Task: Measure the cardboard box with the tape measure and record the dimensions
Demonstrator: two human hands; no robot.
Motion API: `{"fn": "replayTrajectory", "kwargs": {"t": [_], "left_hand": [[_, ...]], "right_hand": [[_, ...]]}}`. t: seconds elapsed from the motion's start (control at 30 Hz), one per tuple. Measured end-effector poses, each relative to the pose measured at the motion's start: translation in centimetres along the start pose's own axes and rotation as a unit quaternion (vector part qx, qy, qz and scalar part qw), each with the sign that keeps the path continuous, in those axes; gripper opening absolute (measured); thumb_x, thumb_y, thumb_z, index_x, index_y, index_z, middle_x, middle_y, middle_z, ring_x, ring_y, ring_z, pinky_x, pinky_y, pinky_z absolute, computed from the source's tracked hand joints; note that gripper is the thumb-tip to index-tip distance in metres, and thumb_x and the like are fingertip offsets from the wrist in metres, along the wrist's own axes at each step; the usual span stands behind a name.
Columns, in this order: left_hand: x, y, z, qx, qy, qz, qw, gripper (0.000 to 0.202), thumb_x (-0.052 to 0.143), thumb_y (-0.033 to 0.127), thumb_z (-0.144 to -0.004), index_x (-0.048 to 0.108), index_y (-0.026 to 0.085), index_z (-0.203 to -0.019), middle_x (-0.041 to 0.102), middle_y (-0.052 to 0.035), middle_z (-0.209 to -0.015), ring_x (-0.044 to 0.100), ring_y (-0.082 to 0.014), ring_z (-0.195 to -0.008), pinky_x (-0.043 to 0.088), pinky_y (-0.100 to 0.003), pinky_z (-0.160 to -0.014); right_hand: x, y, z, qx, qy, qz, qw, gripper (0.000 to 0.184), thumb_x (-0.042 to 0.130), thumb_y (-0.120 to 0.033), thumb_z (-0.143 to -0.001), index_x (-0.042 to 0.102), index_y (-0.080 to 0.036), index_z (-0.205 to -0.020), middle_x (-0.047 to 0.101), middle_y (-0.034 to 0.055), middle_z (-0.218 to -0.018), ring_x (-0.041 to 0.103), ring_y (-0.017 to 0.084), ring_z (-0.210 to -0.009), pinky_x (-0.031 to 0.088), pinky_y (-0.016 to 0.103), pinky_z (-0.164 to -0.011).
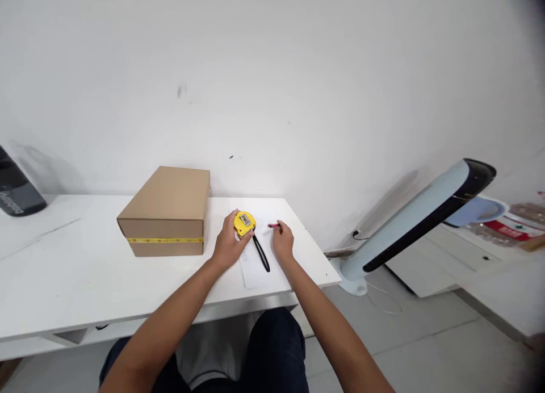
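My left hand (229, 241) is closed round a yellow tape measure (244, 223), its black wrist strap (261, 253) trailing over a white sheet of paper (255, 274). Between the fingers of my right hand (283, 241) is a thin pen (273, 225) with a red part, held over the same paper. To the left of my hands stands a closed brown cardboard box (179, 194). A yellow printed strip (165, 240) runs across the box's front side.
The white table (85, 291) ends at a right edge just past my right hand. A dark bottle-like object (19, 188) stands at far left. On the floor to the right rises a tower fan (409, 222), near a white cabinet (430, 262).
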State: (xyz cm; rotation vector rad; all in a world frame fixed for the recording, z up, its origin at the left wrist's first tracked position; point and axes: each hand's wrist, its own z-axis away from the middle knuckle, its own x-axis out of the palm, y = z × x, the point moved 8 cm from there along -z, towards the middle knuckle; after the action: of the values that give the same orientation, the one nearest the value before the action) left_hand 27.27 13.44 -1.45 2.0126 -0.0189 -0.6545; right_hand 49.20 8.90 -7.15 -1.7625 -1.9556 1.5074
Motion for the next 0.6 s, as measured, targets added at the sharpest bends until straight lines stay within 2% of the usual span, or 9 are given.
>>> {"fn": "replayTrajectory", "kwargs": {"t": [0.07,0.13,0.2,0.27,0.3,0.37,0.47,0.53,0.6], "left_hand": [[-1.1,0.8,4.4,-0.01,0.008,0.012,1.0,0.076,0.055,0.049,-0.091,0.02,0.027,-0.155,0.039,-0.011,-0.158,0.046,-0.0245,-0.141,0.045,-0.039,-0.113],[-2.0,-0.3,10.7,-0.065,0.013,0.065,0.996,0.08,0.057,0.057,-0.088,0.02,0.035,-0.156,0.045,-0.0061,-0.155,0.049,-0.0265,-0.139,0.05,-0.042,-0.109],[-3.1,-2.6,17.6,-0.119,0.034,0.073,0.99,0.09,0.064,0.066,-0.078,0.025,0.042,-0.155,0.053,-0.0029,-0.149,0.05,-0.0324,-0.139,0.051,-0.05,-0.108],[-3.5,-5.9,23.3,-0.202,0.002,0.076,0.976,0.107,0.076,0.072,-0.056,0.035,0.046,-0.152,0.065,-0.0023,-0.135,0.057,-0.0394,-0.13,0.055,-0.056,-0.101],[-3.8,-7.5,25.4,-0.246,-0.017,0.074,0.966,0.109,0.079,0.072,-0.049,0.04,0.05,-0.148,0.071,-0.0016,-0.123,0.063,-0.0409,-0.121,0.057,-0.059,-0.096],[-4.7,-10.1,27.9,-0.313,-0.045,0.073,0.946,0.103,0.079,0.072,-0.046,0.048,0.051,-0.142,0.077,-0.0019,-0.094,0.072,-0.0423,-0.098,0.059,-0.063,-0.085],[-6.8,-12.2,29.4,-0.391,-0.054,0.076,0.915,0.096,0.078,0.073,-0.046,0.056,0.05,-0.136,0.071,-0.0003,-0.066,0.074,-0.0411,-0.071,0.059,-0.064,-0.072],[-9.0,-12.1,30.3,-0.392,-0.019,0.06,0.918,0.1,0.082,0.069,-0.041,0.056,0.051,-0.136,0.071,0.0,-0.065,0.073,-0.0417,-0.069,0.06,-0.064,-0.07],[-10.9,-11.0,31.8,-0.367,0.029,0.04,0.929,0.105,0.086,0.062,-0.038,0.052,0.054,-0.137,0.076,-0.0002,-0.08,0.074,-0.0429,-0.085,0.06,-0.063,-0.078]], "right_hand": [[0.1,0.1,-0.1,0.004,-0.008,0.009,1.0,0.029,0.061,-0.034,-0.099,0.062,-0.017,-0.123,0.066,0.0091,-0.121,0.068,0.022,-0.101,0.059,0.043,-0.086],[0.3,-0.5,0.1,-0.01,-0.025,0.023,0.999,0.027,0.061,-0.036,-0.099,0.065,-0.017,-0.118,0.068,0.0069,-0.113,0.068,0.02,-0.093,0.058,0.039,-0.082],[0.3,-1.6,0.6,-0.035,-0.04,0.044,0.998,0.025,0.054,-0.034,-0.101,0.069,-0.015,-0.107,0.068,0.0063,-0.096,0.066,0.019,-0.085,0.054,0.036,-0.078],[0.4,-2.9,1.1,-0.064,-0.051,0.07,0.994,0.028,0.05,-0.033,-0.1,0.071,-0.015,-0.097,0.066,0.0084,-0.091,0.062,0.022,-0.087,0.049,0.035,-0.079],[0.5,-3.4,1.4,-0.078,-0.058,0.084,0.992,0.027,0.05,-0.032,-0.099,0.071,-0.015,-0.093,0.065,0.0101,-0.094,0.06,0.024,-0.091,0.046,0.035,-0.081],[0.9,-4.2,1.8,-0.099,-0.08,0.109,0.986,0.025,0.051,-0.029,-0.096,0.069,-0.016,-0.086,0.064,0.0123,-0.098,0.057,0.026,-0.095,0.042,0.036,-0.082],[1.7,-4.6,2.1,-0.11,-0.122,0.138,0.977,0.021,0.052,-0.025,-0.094,0.065,-0.016,-0.08,0.062,0.0125,-0.097,0.054,0.026,-0.092,0.038,0.036,-0.077],[2.2,-4.4,2.2,-0.111,-0.149,0.15,0.971,0.017,0.053,-0.022,-0.092,0.064,-0.017,-0.079,0.061,0.011,-0.092,0.052,0.025,-0.088,0.034,0.034,-0.072],[2.5,-4.2,2.3,-0.114,-0.172,0.153,0.966,0.015,0.054,-0.019,-0.091,0.061,-0.018,-0.077,0.059,0.0082,-0.087,0.05,0.023,-0.084,0.031,0.032,-0.069]]}}
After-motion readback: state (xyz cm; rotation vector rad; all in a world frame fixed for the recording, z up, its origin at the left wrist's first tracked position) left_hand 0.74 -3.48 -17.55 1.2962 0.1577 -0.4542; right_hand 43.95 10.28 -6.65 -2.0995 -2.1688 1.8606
